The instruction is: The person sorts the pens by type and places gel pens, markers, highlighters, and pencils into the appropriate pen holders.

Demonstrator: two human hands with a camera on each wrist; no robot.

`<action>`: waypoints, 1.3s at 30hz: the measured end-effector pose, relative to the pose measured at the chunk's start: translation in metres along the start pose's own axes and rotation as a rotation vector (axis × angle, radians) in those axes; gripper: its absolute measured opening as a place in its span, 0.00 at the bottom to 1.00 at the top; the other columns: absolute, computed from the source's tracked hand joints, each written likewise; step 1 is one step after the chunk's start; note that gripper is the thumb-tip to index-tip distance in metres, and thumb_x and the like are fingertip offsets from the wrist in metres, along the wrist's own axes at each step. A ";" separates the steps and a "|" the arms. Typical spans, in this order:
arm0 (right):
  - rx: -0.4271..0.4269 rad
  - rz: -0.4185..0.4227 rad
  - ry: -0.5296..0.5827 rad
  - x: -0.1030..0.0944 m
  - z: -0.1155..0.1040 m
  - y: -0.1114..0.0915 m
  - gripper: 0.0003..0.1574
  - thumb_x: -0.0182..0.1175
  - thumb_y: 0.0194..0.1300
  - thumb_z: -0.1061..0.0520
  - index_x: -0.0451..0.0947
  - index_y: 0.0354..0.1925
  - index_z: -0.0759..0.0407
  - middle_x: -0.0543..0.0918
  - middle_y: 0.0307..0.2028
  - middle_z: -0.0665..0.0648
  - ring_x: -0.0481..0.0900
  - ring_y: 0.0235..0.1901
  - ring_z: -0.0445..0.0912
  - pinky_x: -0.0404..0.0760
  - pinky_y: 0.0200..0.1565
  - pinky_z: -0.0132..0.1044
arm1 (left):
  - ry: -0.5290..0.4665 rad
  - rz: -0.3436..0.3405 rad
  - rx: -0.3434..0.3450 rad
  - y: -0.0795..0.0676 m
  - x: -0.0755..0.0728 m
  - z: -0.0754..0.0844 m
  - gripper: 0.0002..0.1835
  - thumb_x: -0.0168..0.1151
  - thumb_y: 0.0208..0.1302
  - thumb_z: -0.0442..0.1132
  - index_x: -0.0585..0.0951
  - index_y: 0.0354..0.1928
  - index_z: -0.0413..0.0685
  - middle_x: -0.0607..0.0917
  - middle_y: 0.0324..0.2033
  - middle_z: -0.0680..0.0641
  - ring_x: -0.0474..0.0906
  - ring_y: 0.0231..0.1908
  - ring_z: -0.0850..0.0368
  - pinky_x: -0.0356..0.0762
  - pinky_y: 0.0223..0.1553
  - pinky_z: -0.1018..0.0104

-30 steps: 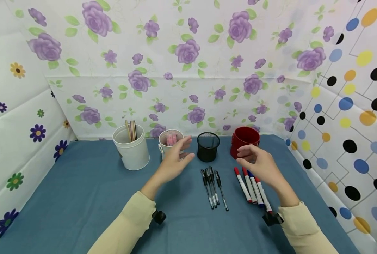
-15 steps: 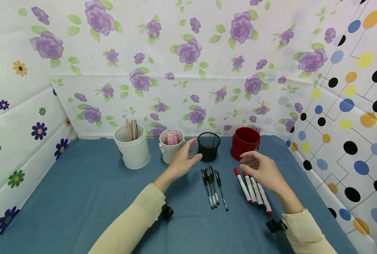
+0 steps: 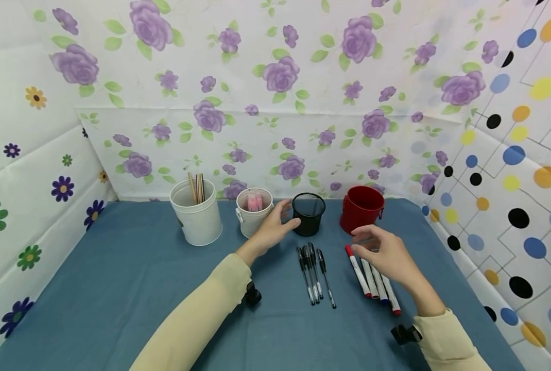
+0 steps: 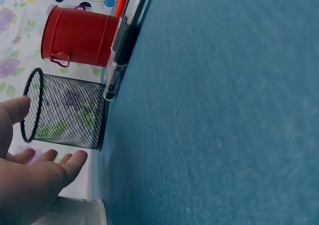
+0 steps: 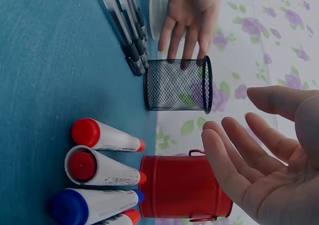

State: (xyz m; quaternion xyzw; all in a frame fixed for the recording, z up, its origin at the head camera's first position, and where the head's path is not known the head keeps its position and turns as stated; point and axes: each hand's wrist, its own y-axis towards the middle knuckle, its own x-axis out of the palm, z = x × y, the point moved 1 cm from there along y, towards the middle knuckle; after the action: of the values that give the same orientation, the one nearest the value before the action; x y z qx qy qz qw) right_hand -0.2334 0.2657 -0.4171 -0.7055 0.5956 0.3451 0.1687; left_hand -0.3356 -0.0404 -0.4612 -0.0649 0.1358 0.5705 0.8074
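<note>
A cylindrical cup of black wire mesh (image 3: 308, 219) is stood upright on the blue cloth-covered surface (image 3: 164, 299), close to a white backdrop printed with purple flowers (image 3: 280, 123). Its mouth is edged by a thicker black rim, and through its see-through weave the print behind can be made out in both wrist views. It is placed between a small white bucket (image 3: 250, 222) with pink objects (image 3: 255, 202) inside and a red bucket with side handles (image 3: 362, 208).

The left hand (image 3: 272, 230) is held just beside the cup, on the small white bucket's side. Its grip is spread wide and empty: the thumb is stretched toward the cup, and the fingers are extended along its side. Whether the cup is touched cannot be told.

The right hand (image 3: 388, 252) is held over four white markers with red and blue ends (image 3: 359, 272), in front of the red bucket. Its grip is likewise parted and empty, the fingers loosely bent and the thumb set apart from them.

Four clear pens with black caps (image 3: 315, 271) are laid in front of the cup, three bunched and one slightly aside. Farther left, thin sticks (image 3: 197, 189) are held in a larger white bucket (image 3: 199, 226).
</note>
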 end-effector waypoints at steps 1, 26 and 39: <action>0.004 -0.002 -0.002 0.000 0.000 0.000 0.21 0.70 0.75 0.50 0.80 0.62 0.51 0.87 0.54 0.57 0.89 0.49 0.52 0.90 0.46 0.49 | -0.005 -0.010 0.002 0.002 0.000 -0.001 0.40 0.63 0.80 0.48 0.55 0.85 0.55 0.60 0.82 0.43 0.59 0.80 0.40 0.69 0.74 0.40; -0.027 -0.010 0.003 0.001 -0.010 0.003 0.21 0.70 0.74 0.51 0.80 0.61 0.53 0.87 0.53 0.57 0.89 0.47 0.50 0.89 0.46 0.49 | -0.138 -0.139 0.009 0.023 0.002 -0.022 0.44 0.62 0.81 0.49 0.47 0.87 0.61 0.53 0.84 0.44 0.48 0.84 0.46 0.60 0.78 0.40; -0.005 -0.028 -0.009 0.010 -0.008 0.004 0.20 0.71 0.74 0.52 0.81 0.60 0.51 0.88 0.53 0.55 0.89 0.47 0.49 0.89 0.45 0.46 | -0.145 -0.180 0.024 0.023 0.002 -0.024 0.42 0.58 0.83 0.48 0.48 0.87 0.55 0.50 0.85 0.43 0.44 0.84 0.47 0.54 0.82 0.45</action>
State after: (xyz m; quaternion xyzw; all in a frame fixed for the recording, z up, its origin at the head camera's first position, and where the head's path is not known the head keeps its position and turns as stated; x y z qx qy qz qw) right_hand -0.2343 0.2520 -0.4177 -0.7126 0.5841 0.3474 0.1741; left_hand -0.3598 -0.0374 -0.4837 -0.0256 0.0778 0.4971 0.8638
